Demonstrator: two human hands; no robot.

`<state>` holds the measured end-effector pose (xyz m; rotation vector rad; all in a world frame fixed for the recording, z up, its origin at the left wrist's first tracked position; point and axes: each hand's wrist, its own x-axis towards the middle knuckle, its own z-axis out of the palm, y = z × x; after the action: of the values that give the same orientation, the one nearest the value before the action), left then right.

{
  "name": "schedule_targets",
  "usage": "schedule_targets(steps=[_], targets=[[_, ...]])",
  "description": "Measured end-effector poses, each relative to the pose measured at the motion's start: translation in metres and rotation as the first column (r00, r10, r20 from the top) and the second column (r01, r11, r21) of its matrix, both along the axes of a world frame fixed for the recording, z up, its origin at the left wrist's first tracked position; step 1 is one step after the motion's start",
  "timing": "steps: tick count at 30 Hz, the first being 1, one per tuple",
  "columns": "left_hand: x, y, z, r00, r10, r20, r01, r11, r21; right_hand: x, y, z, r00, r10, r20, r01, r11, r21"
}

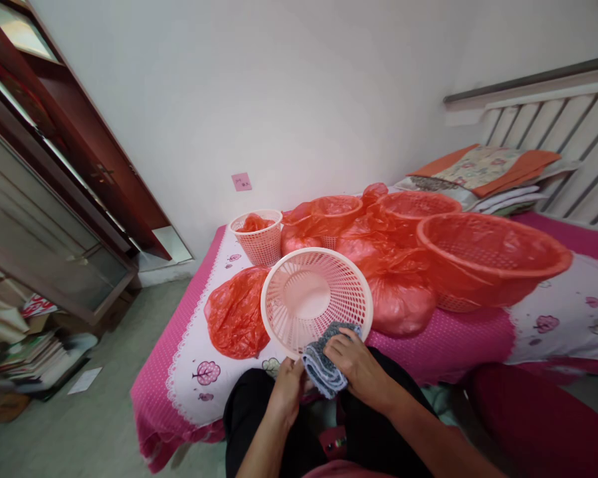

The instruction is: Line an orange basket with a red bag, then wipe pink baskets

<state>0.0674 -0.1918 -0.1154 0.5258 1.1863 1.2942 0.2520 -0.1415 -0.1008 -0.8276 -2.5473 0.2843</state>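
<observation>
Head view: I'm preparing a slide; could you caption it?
Left hand holds a pale pink basket by its rim; right hand holds a grey cloth against it, near red plastic bags.

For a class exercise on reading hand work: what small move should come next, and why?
Probably slide the cloth along the rim of the nearest basket: the right hand holds it folded at the near edge, the left hand grips that edge alongside, and the far rim is uncovered.

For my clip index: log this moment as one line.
left hand: holding pale basket at near edge | right hand: holding grey cloth against basket | beside basket: crumpled red bag on bed
</observation>
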Motion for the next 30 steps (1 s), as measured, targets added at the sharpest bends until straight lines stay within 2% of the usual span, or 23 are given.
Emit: schedule_targets(steps=[3, 9, 12, 15, 17, 19, 23, 26, 30], targets=[[0.009, -0.002, -0.003, 0.996, -0.050, 0.073, 0.050, 0.999, 0.001, 0.001, -0.002, 0.000, 1.000, -0.003, -0.006, 0.003, 1.000, -0.020], [0.012, 0.000, 0.001, 0.998, -0.006, 0.065, 0.002, 0.998, 0.060, 0.001, -0.002, 0.002, 0.998, -0.016, -0.063, 0.012, 0.998, -0.065], [0.012, -0.002, 0.001, 1.000, -0.003, 0.021, 0.001, 0.998, 0.066, 0.003, 0.001, 0.007, 0.992, -0.029, -0.123, 0.005, 0.982, -0.191], [0.010, -0.004, -0.004, 1.000, -0.029, -0.003, 0.029, 0.999, 0.034, 0.009, 0.012, 0.015, 0.969, -0.031, -0.246, -0.068, 0.922, -0.382], [0.007, -0.004, -0.009, 0.998, -0.054, -0.017, 0.055, 0.998, 0.025, 0.014, 0.025, 0.019, 0.935, -0.083, -0.346, -0.093, 0.882, -0.461], [0.005, -0.004, -0.013, 0.997, -0.065, -0.028, 0.066, 0.997, 0.028, 0.016, 0.042, 0.021, 0.891, -0.176, -0.419, -0.045, 0.884, -0.465], [0.004, -0.003, -0.018, 0.994, -0.089, -0.068, 0.092, 0.995, 0.044, 0.008, 0.079, 0.021, 0.831, -0.320, -0.455, 0.145, 0.914, -0.378], [0.005, -0.004, -0.017, 0.984, -0.137, -0.114, 0.145, 0.987, 0.072, -0.007, 0.101, 0.020, 0.864, -0.352, -0.360, 0.220, 0.907, -0.359], [0.006, -0.008, -0.019, 0.980, -0.137, -0.142, 0.148, 0.986, 0.070, -0.033, 0.127, 0.010, 0.893, -0.380, -0.243, 0.258, 0.872, -0.415]])
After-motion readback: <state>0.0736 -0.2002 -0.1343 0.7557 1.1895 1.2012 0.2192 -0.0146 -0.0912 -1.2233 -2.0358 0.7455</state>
